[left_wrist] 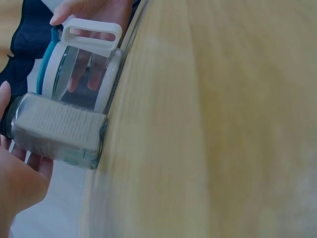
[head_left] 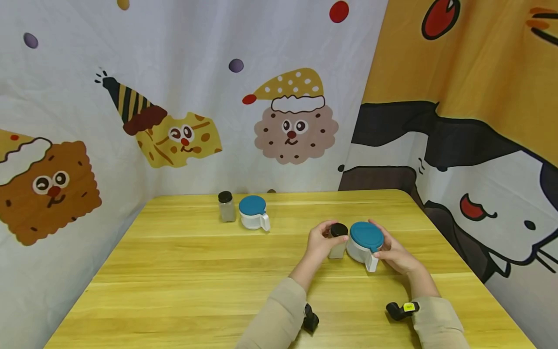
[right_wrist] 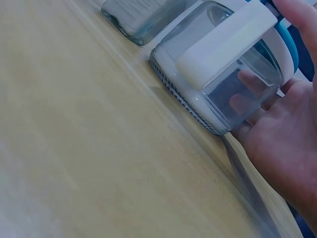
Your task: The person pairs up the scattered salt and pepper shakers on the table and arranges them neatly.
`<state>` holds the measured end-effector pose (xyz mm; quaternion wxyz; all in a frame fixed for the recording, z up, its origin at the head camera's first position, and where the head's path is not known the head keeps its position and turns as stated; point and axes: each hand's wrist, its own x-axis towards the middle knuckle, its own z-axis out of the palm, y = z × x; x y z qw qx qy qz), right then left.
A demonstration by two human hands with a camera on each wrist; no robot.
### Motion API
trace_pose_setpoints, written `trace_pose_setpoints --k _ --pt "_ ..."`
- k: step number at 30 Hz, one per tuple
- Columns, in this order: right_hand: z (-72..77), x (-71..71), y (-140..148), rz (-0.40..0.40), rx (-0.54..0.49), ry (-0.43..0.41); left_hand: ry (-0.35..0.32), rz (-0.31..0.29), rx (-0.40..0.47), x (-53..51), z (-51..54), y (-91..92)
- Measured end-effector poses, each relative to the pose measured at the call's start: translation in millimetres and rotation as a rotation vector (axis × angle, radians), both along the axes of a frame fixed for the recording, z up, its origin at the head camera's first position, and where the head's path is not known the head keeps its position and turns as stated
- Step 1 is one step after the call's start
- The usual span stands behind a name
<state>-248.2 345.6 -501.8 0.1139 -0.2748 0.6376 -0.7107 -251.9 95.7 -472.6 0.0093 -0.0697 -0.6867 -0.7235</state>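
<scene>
In the head view my left hand (head_left: 318, 241) grips a small square glass jar (head_left: 336, 251) with a black lid, thumb across its front near the top. Pale contents and a printed side show on this jar (left_wrist: 59, 129) in the left wrist view. Close on its right, my right hand (head_left: 397, 255) holds a clear glass canister (head_left: 357, 251) with a blue lid and white handle. The thumb lies by the handle top, and the fingers wrap behind the glass, seen through the canister (right_wrist: 171, 54) in the right wrist view. Both containers stand upright on the table.
A second black-lidded jar (head_left: 227, 211) and a second blue-lidded canister (head_left: 250, 221) stand side by side toward the back left of the wooden table (head_left: 174, 286). A printed curtain (head_left: 187, 43) hangs behind the table and along its sides.
</scene>
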Motion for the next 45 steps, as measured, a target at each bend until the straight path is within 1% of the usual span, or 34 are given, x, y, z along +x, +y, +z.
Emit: trace_pose_setpoints --k 3,9,12,16,19,25,29,32,36,39,45 --pt "1.0 0.1 0 -0.014 0.012 0.007 0.006 -0.017 -0.009 -0.1 1.2 -2.7" --pt "3.5 0.4 -2 -0.079 0.053 0.010 0.032 -0.051 -0.006 -2.3 1.9 -8.6" --pt "4.4 0.4 -3 -0.076 0.035 0.012 0.041 -0.061 -0.002 -2.4 2.3 -11.6" --pt "5.6 0.2 -5 -0.048 -0.018 0.043 0.052 -0.073 -0.006 -2.1 3.6 -15.3" --pt "7.0 -0.4 -5 -0.043 -0.035 0.083 0.064 -0.083 -0.009 -2.5 4.2 -17.8" --pt "10.1 -0.7 -4 -0.091 -0.009 0.143 0.073 -0.107 -0.027 -3.8 3.7 -23.6" --pt "11.7 -0.3 -4 -0.122 0.009 0.156 0.080 -0.113 -0.048 -3.8 5.0 -27.9" --pt "15.9 0.6 -5 -0.143 0.036 0.151 0.081 -0.112 -0.062 -2.9 7.4 -31.4" --pt "24.1 2.3 -7 -0.163 0.066 0.169 0.090 -0.112 -0.067 -1.5 9.8 -35.9" --pt "28.9 4.1 -9 -0.166 0.052 0.187 0.107 -0.123 -0.057 -0.8 10.0 -39.1" --pt "37.1 7.4 -14 -0.168 0.018 0.186 0.140 -0.133 -0.030 0.3 9.4 -44.7"
